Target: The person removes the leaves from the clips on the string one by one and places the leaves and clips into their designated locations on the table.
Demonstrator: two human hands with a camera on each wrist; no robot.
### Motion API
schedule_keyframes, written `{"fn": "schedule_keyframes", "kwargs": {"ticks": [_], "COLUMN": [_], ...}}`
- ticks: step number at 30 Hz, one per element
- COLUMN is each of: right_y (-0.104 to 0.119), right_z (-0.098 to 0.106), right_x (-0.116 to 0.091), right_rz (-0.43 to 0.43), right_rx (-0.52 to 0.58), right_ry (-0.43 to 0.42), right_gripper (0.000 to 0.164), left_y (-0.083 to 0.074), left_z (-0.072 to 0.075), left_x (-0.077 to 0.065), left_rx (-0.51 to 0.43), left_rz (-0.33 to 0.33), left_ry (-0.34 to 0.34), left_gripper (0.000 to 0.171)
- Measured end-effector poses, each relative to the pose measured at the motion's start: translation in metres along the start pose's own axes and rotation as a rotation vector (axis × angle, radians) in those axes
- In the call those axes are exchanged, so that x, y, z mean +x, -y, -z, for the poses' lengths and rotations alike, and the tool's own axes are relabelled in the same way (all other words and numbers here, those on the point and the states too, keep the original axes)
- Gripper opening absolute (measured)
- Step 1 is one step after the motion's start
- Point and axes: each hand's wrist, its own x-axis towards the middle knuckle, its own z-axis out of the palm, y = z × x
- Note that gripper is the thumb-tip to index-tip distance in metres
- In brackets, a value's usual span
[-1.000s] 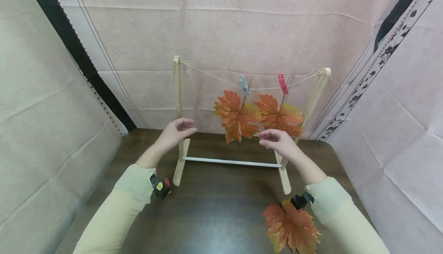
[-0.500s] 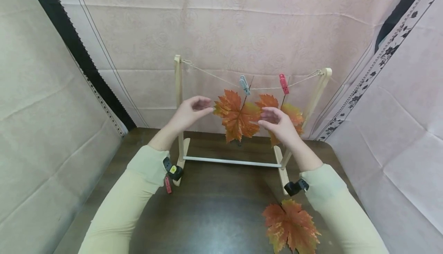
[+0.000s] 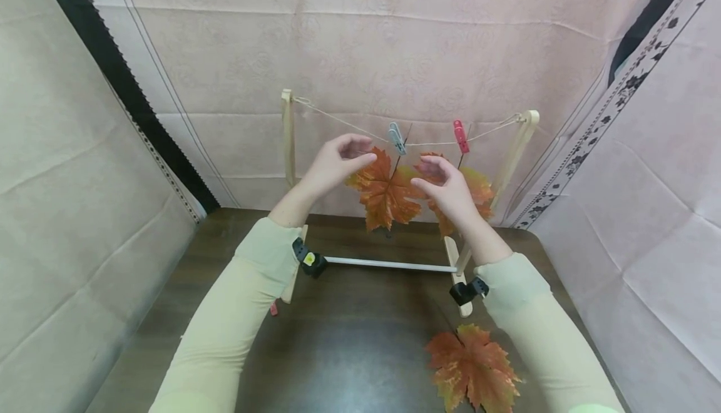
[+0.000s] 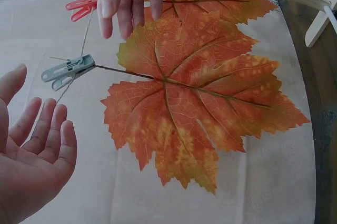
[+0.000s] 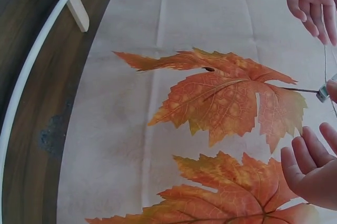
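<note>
Two orange maple leaves hang by their stems from a string (image 3: 349,124). A blue-grey clothespin (image 3: 397,139) clips the left leaf (image 3: 388,197); a red clothespin (image 3: 460,136) clips the right leaf (image 3: 477,186). My left hand (image 3: 340,161), fingers loosely bent and holding nothing, is beside the left leaf's upper edge, below the string. In the left wrist view its fingers are apart from the blue-grey clothespin (image 4: 68,70). My right hand (image 3: 447,188) is in front of the right leaf, thumb and fingers apart, with nothing between them.
A wooden stand with a left post (image 3: 288,137), a right post (image 3: 514,153) and a white crossbar (image 3: 388,264) carries the string. Another maple leaf (image 3: 474,368) lies on the dark table (image 3: 338,350). A red clothespin (image 3: 273,308) peeks out by my left sleeve.
My left hand has risen and moved right, from near the left post to the left leaf. My right hand has risen slightly, across the right leaf. The leaves hang as before.
</note>
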Motion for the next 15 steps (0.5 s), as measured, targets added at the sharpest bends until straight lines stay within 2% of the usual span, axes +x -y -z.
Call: {"fn": "schedule_keyframes", "kwargs": {"ticks": [9, 15], "right_y": [0.001, -0.001], "right_z": [-0.012, -0.024], "right_x": [0.012, 0.022], "right_rz": [-0.020, -0.004], "right_rx": [0.022, 0.043], "right_ry": [0.018, 0.005], "right_gripper": [0.051, 0.044], "left_y": [-0.010, -0.020], "left_z": [-0.008, -0.019], "left_x": [0.012, 0.020], "left_rx": [-0.032, -0.061], "left_rz": [-0.004, 0.020], "left_ry": [-0.017, -0.041], "left_gripper": [0.048, 0.054]}}
